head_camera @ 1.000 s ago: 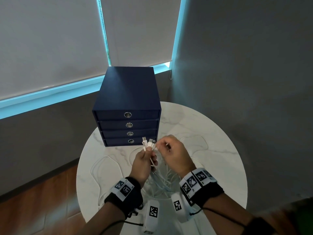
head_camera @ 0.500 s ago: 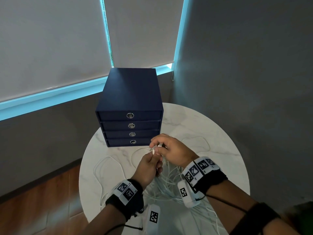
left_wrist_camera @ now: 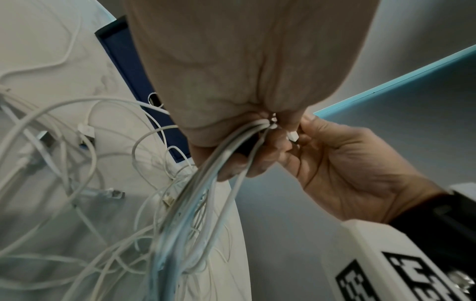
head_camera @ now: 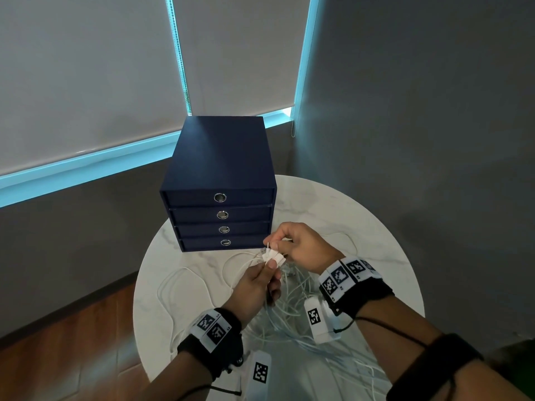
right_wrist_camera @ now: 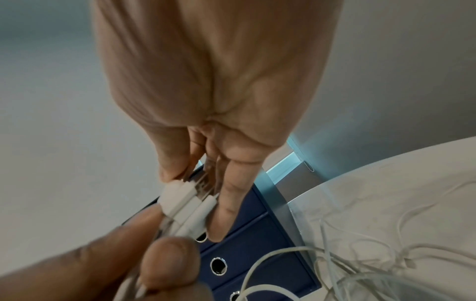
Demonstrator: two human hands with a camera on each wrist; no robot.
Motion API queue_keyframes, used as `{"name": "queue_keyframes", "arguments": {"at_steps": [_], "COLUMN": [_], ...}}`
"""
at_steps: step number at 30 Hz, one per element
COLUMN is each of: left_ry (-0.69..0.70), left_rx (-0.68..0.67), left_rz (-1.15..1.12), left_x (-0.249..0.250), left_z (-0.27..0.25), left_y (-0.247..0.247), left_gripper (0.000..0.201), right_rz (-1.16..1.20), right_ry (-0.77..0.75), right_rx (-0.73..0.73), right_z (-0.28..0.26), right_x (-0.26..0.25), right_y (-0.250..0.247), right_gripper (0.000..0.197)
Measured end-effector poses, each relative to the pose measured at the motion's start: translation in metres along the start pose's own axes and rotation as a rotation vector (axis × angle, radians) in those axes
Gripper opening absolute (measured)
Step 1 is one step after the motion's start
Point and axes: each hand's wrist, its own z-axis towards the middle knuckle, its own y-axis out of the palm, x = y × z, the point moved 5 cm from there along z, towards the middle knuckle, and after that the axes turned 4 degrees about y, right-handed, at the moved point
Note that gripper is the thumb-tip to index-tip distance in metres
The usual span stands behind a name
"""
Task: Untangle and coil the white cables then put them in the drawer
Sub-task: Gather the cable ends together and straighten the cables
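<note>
A bundle of white cables (head_camera: 285,306) hangs from my hands down to a tangle on the round marble table (head_camera: 362,221). My left hand (head_camera: 267,269) grips the strands just below their white plugs (head_camera: 272,257). My right hand (head_camera: 275,245) meets it from the right and pinches the plug ends. In the left wrist view the cables (left_wrist_camera: 206,183) run out from under my left hand's curled fingers (left_wrist_camera: 262,160). The right wrist view shows the plugs (right_wrist_camera: 185,201) side by side between thumb and fingers (right_wrist_camera: 226,203). The dark blue drawer unit (head_camera: 220,180) stands behind, all its drawers closed.
Loose cable loops (head_camera: 179,285) spread over the table's left part and another loop (head_camera: 347,241) lies to the right. More plugs (left_wrist_camera: 86,130) lie in the tangle. The table's edge drops to a wooden floor (head_camera: 72,342) at the left. Grey walls close in behind.
My right hand has come over the plug ends that stood up out of my left hand. Both hands have shifted a little toward the drawer unit.
</note>
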Motion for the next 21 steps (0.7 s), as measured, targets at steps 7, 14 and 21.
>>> {"name": "queue_keyframes", "arguments": {"at_steps": [7,14,21], "left_ry": [0.018,0.024,0.114], "left_rx": [-0.006,-0.075,0.241], "left_rz": [0.018,0.031,-0.244], "left_x": [0.006,0.009,0.027], "left_z": [0.000,-0.001,0.010], "left_y": [0.008,0.011,-0.013], "left_gripper": [0.038,0.033,0.034], "right_rz": [-0.055,-0.020,0.214], "right_ry": [-0.036,0.064,0.062], "right_rx": [0.071,0.094,-0.009], "right_z": [-0.007,-0.004,-0.043], "right_x": [-0.010,0.000,0.012], "right_y": [0.019,0.023,0.052], "right_gripper": [0.017,0.022,0.030]}}
